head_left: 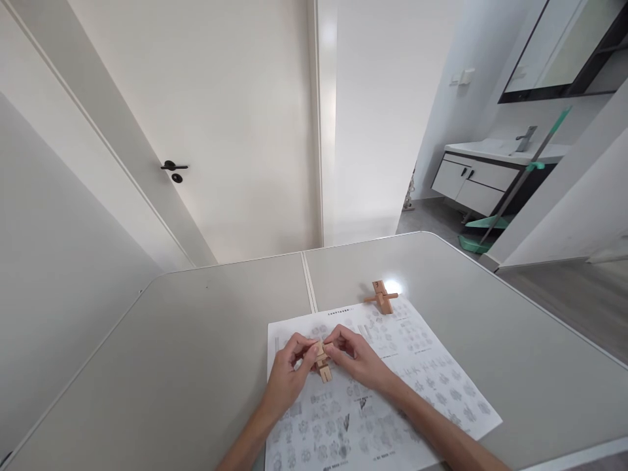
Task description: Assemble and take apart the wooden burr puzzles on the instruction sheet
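Observation:
Both of my hands meet over a printed sheet and grip a small wooden interlocking puzzle point(325, 373) made of light blocks. My left hand point(289, 369) pinches it from the left between thumb and fingers. From the right, my right hand point(356, 356) has its thumb and forefinger closed on the same puzzle. Part of the puzzle is hidden behind the fingers. Beneath it lies the white sheet point(432, 386), covered in rows of small grey diagrams. On the sheet's far edge rests a second, browner wooden block assembly point(383, 297), with a thin stick across it.
The grey folding table point(196, 353) has a seam running away from me near its middle. Beyond it stand a white door point(235, 131) and a wall. To the right are a washbasin cabinet point(475, 176) and a green-handled broom point(515, 190) with a dustpan point(473, 244).

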`<action>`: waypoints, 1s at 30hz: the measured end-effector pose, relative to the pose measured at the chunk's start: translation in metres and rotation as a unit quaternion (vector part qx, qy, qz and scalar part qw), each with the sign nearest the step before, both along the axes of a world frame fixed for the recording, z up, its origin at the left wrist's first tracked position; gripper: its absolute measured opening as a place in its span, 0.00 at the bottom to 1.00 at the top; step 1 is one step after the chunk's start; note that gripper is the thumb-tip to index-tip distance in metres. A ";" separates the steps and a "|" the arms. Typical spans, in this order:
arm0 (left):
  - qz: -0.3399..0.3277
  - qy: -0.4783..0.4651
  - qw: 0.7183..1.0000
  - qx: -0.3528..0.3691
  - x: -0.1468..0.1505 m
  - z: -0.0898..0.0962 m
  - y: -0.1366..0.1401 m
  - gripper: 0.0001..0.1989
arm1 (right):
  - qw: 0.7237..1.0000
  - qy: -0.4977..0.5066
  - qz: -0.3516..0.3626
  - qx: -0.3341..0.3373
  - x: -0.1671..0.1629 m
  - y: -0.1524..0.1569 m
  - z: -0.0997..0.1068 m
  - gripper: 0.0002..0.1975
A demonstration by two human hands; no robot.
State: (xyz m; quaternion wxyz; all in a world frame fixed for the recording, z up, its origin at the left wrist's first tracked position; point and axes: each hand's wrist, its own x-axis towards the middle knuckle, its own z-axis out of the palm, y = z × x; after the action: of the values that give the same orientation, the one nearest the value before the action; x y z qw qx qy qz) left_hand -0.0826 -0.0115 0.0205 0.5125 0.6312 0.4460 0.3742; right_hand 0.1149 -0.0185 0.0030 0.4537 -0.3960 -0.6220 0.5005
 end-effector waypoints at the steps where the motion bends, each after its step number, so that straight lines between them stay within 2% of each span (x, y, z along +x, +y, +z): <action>1: -0.002 0.007 1.000 0.007 -0.001 -0.001 0.001 0.15 | 1.000 0.004 -0.002 -0.005 0.000 0.000 0.000 0.18; 8: -0.016 0.030 0.999 0.009 -0.004 -0.001 0.002 0.16 | 1.000 0.009 0.000 -0.011 0.001 0.001 -0.003 0.19; 18: -0.019 -0.025 0.999 -0.033 0.000 0.007 0.000 0.16 | 1.000 -0.003 -0.004 0.016 0.000 0.000 -0.009 0.17; 30: -0.040 -0.039 0.998 -0.040 -0.001 0.006 0.003 0.17 | 0.999 -0.019 -0.010 0.038 0.000 -0.001 -0.010 0.17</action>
State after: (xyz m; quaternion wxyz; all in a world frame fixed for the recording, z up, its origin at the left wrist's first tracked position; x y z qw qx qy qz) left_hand -0.0831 -0.0087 0.0268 0.5685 0.6125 0.4150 0.3598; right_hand 0.1151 -0.0193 -0.0074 0.4615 -0.3945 -0.6449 0.4643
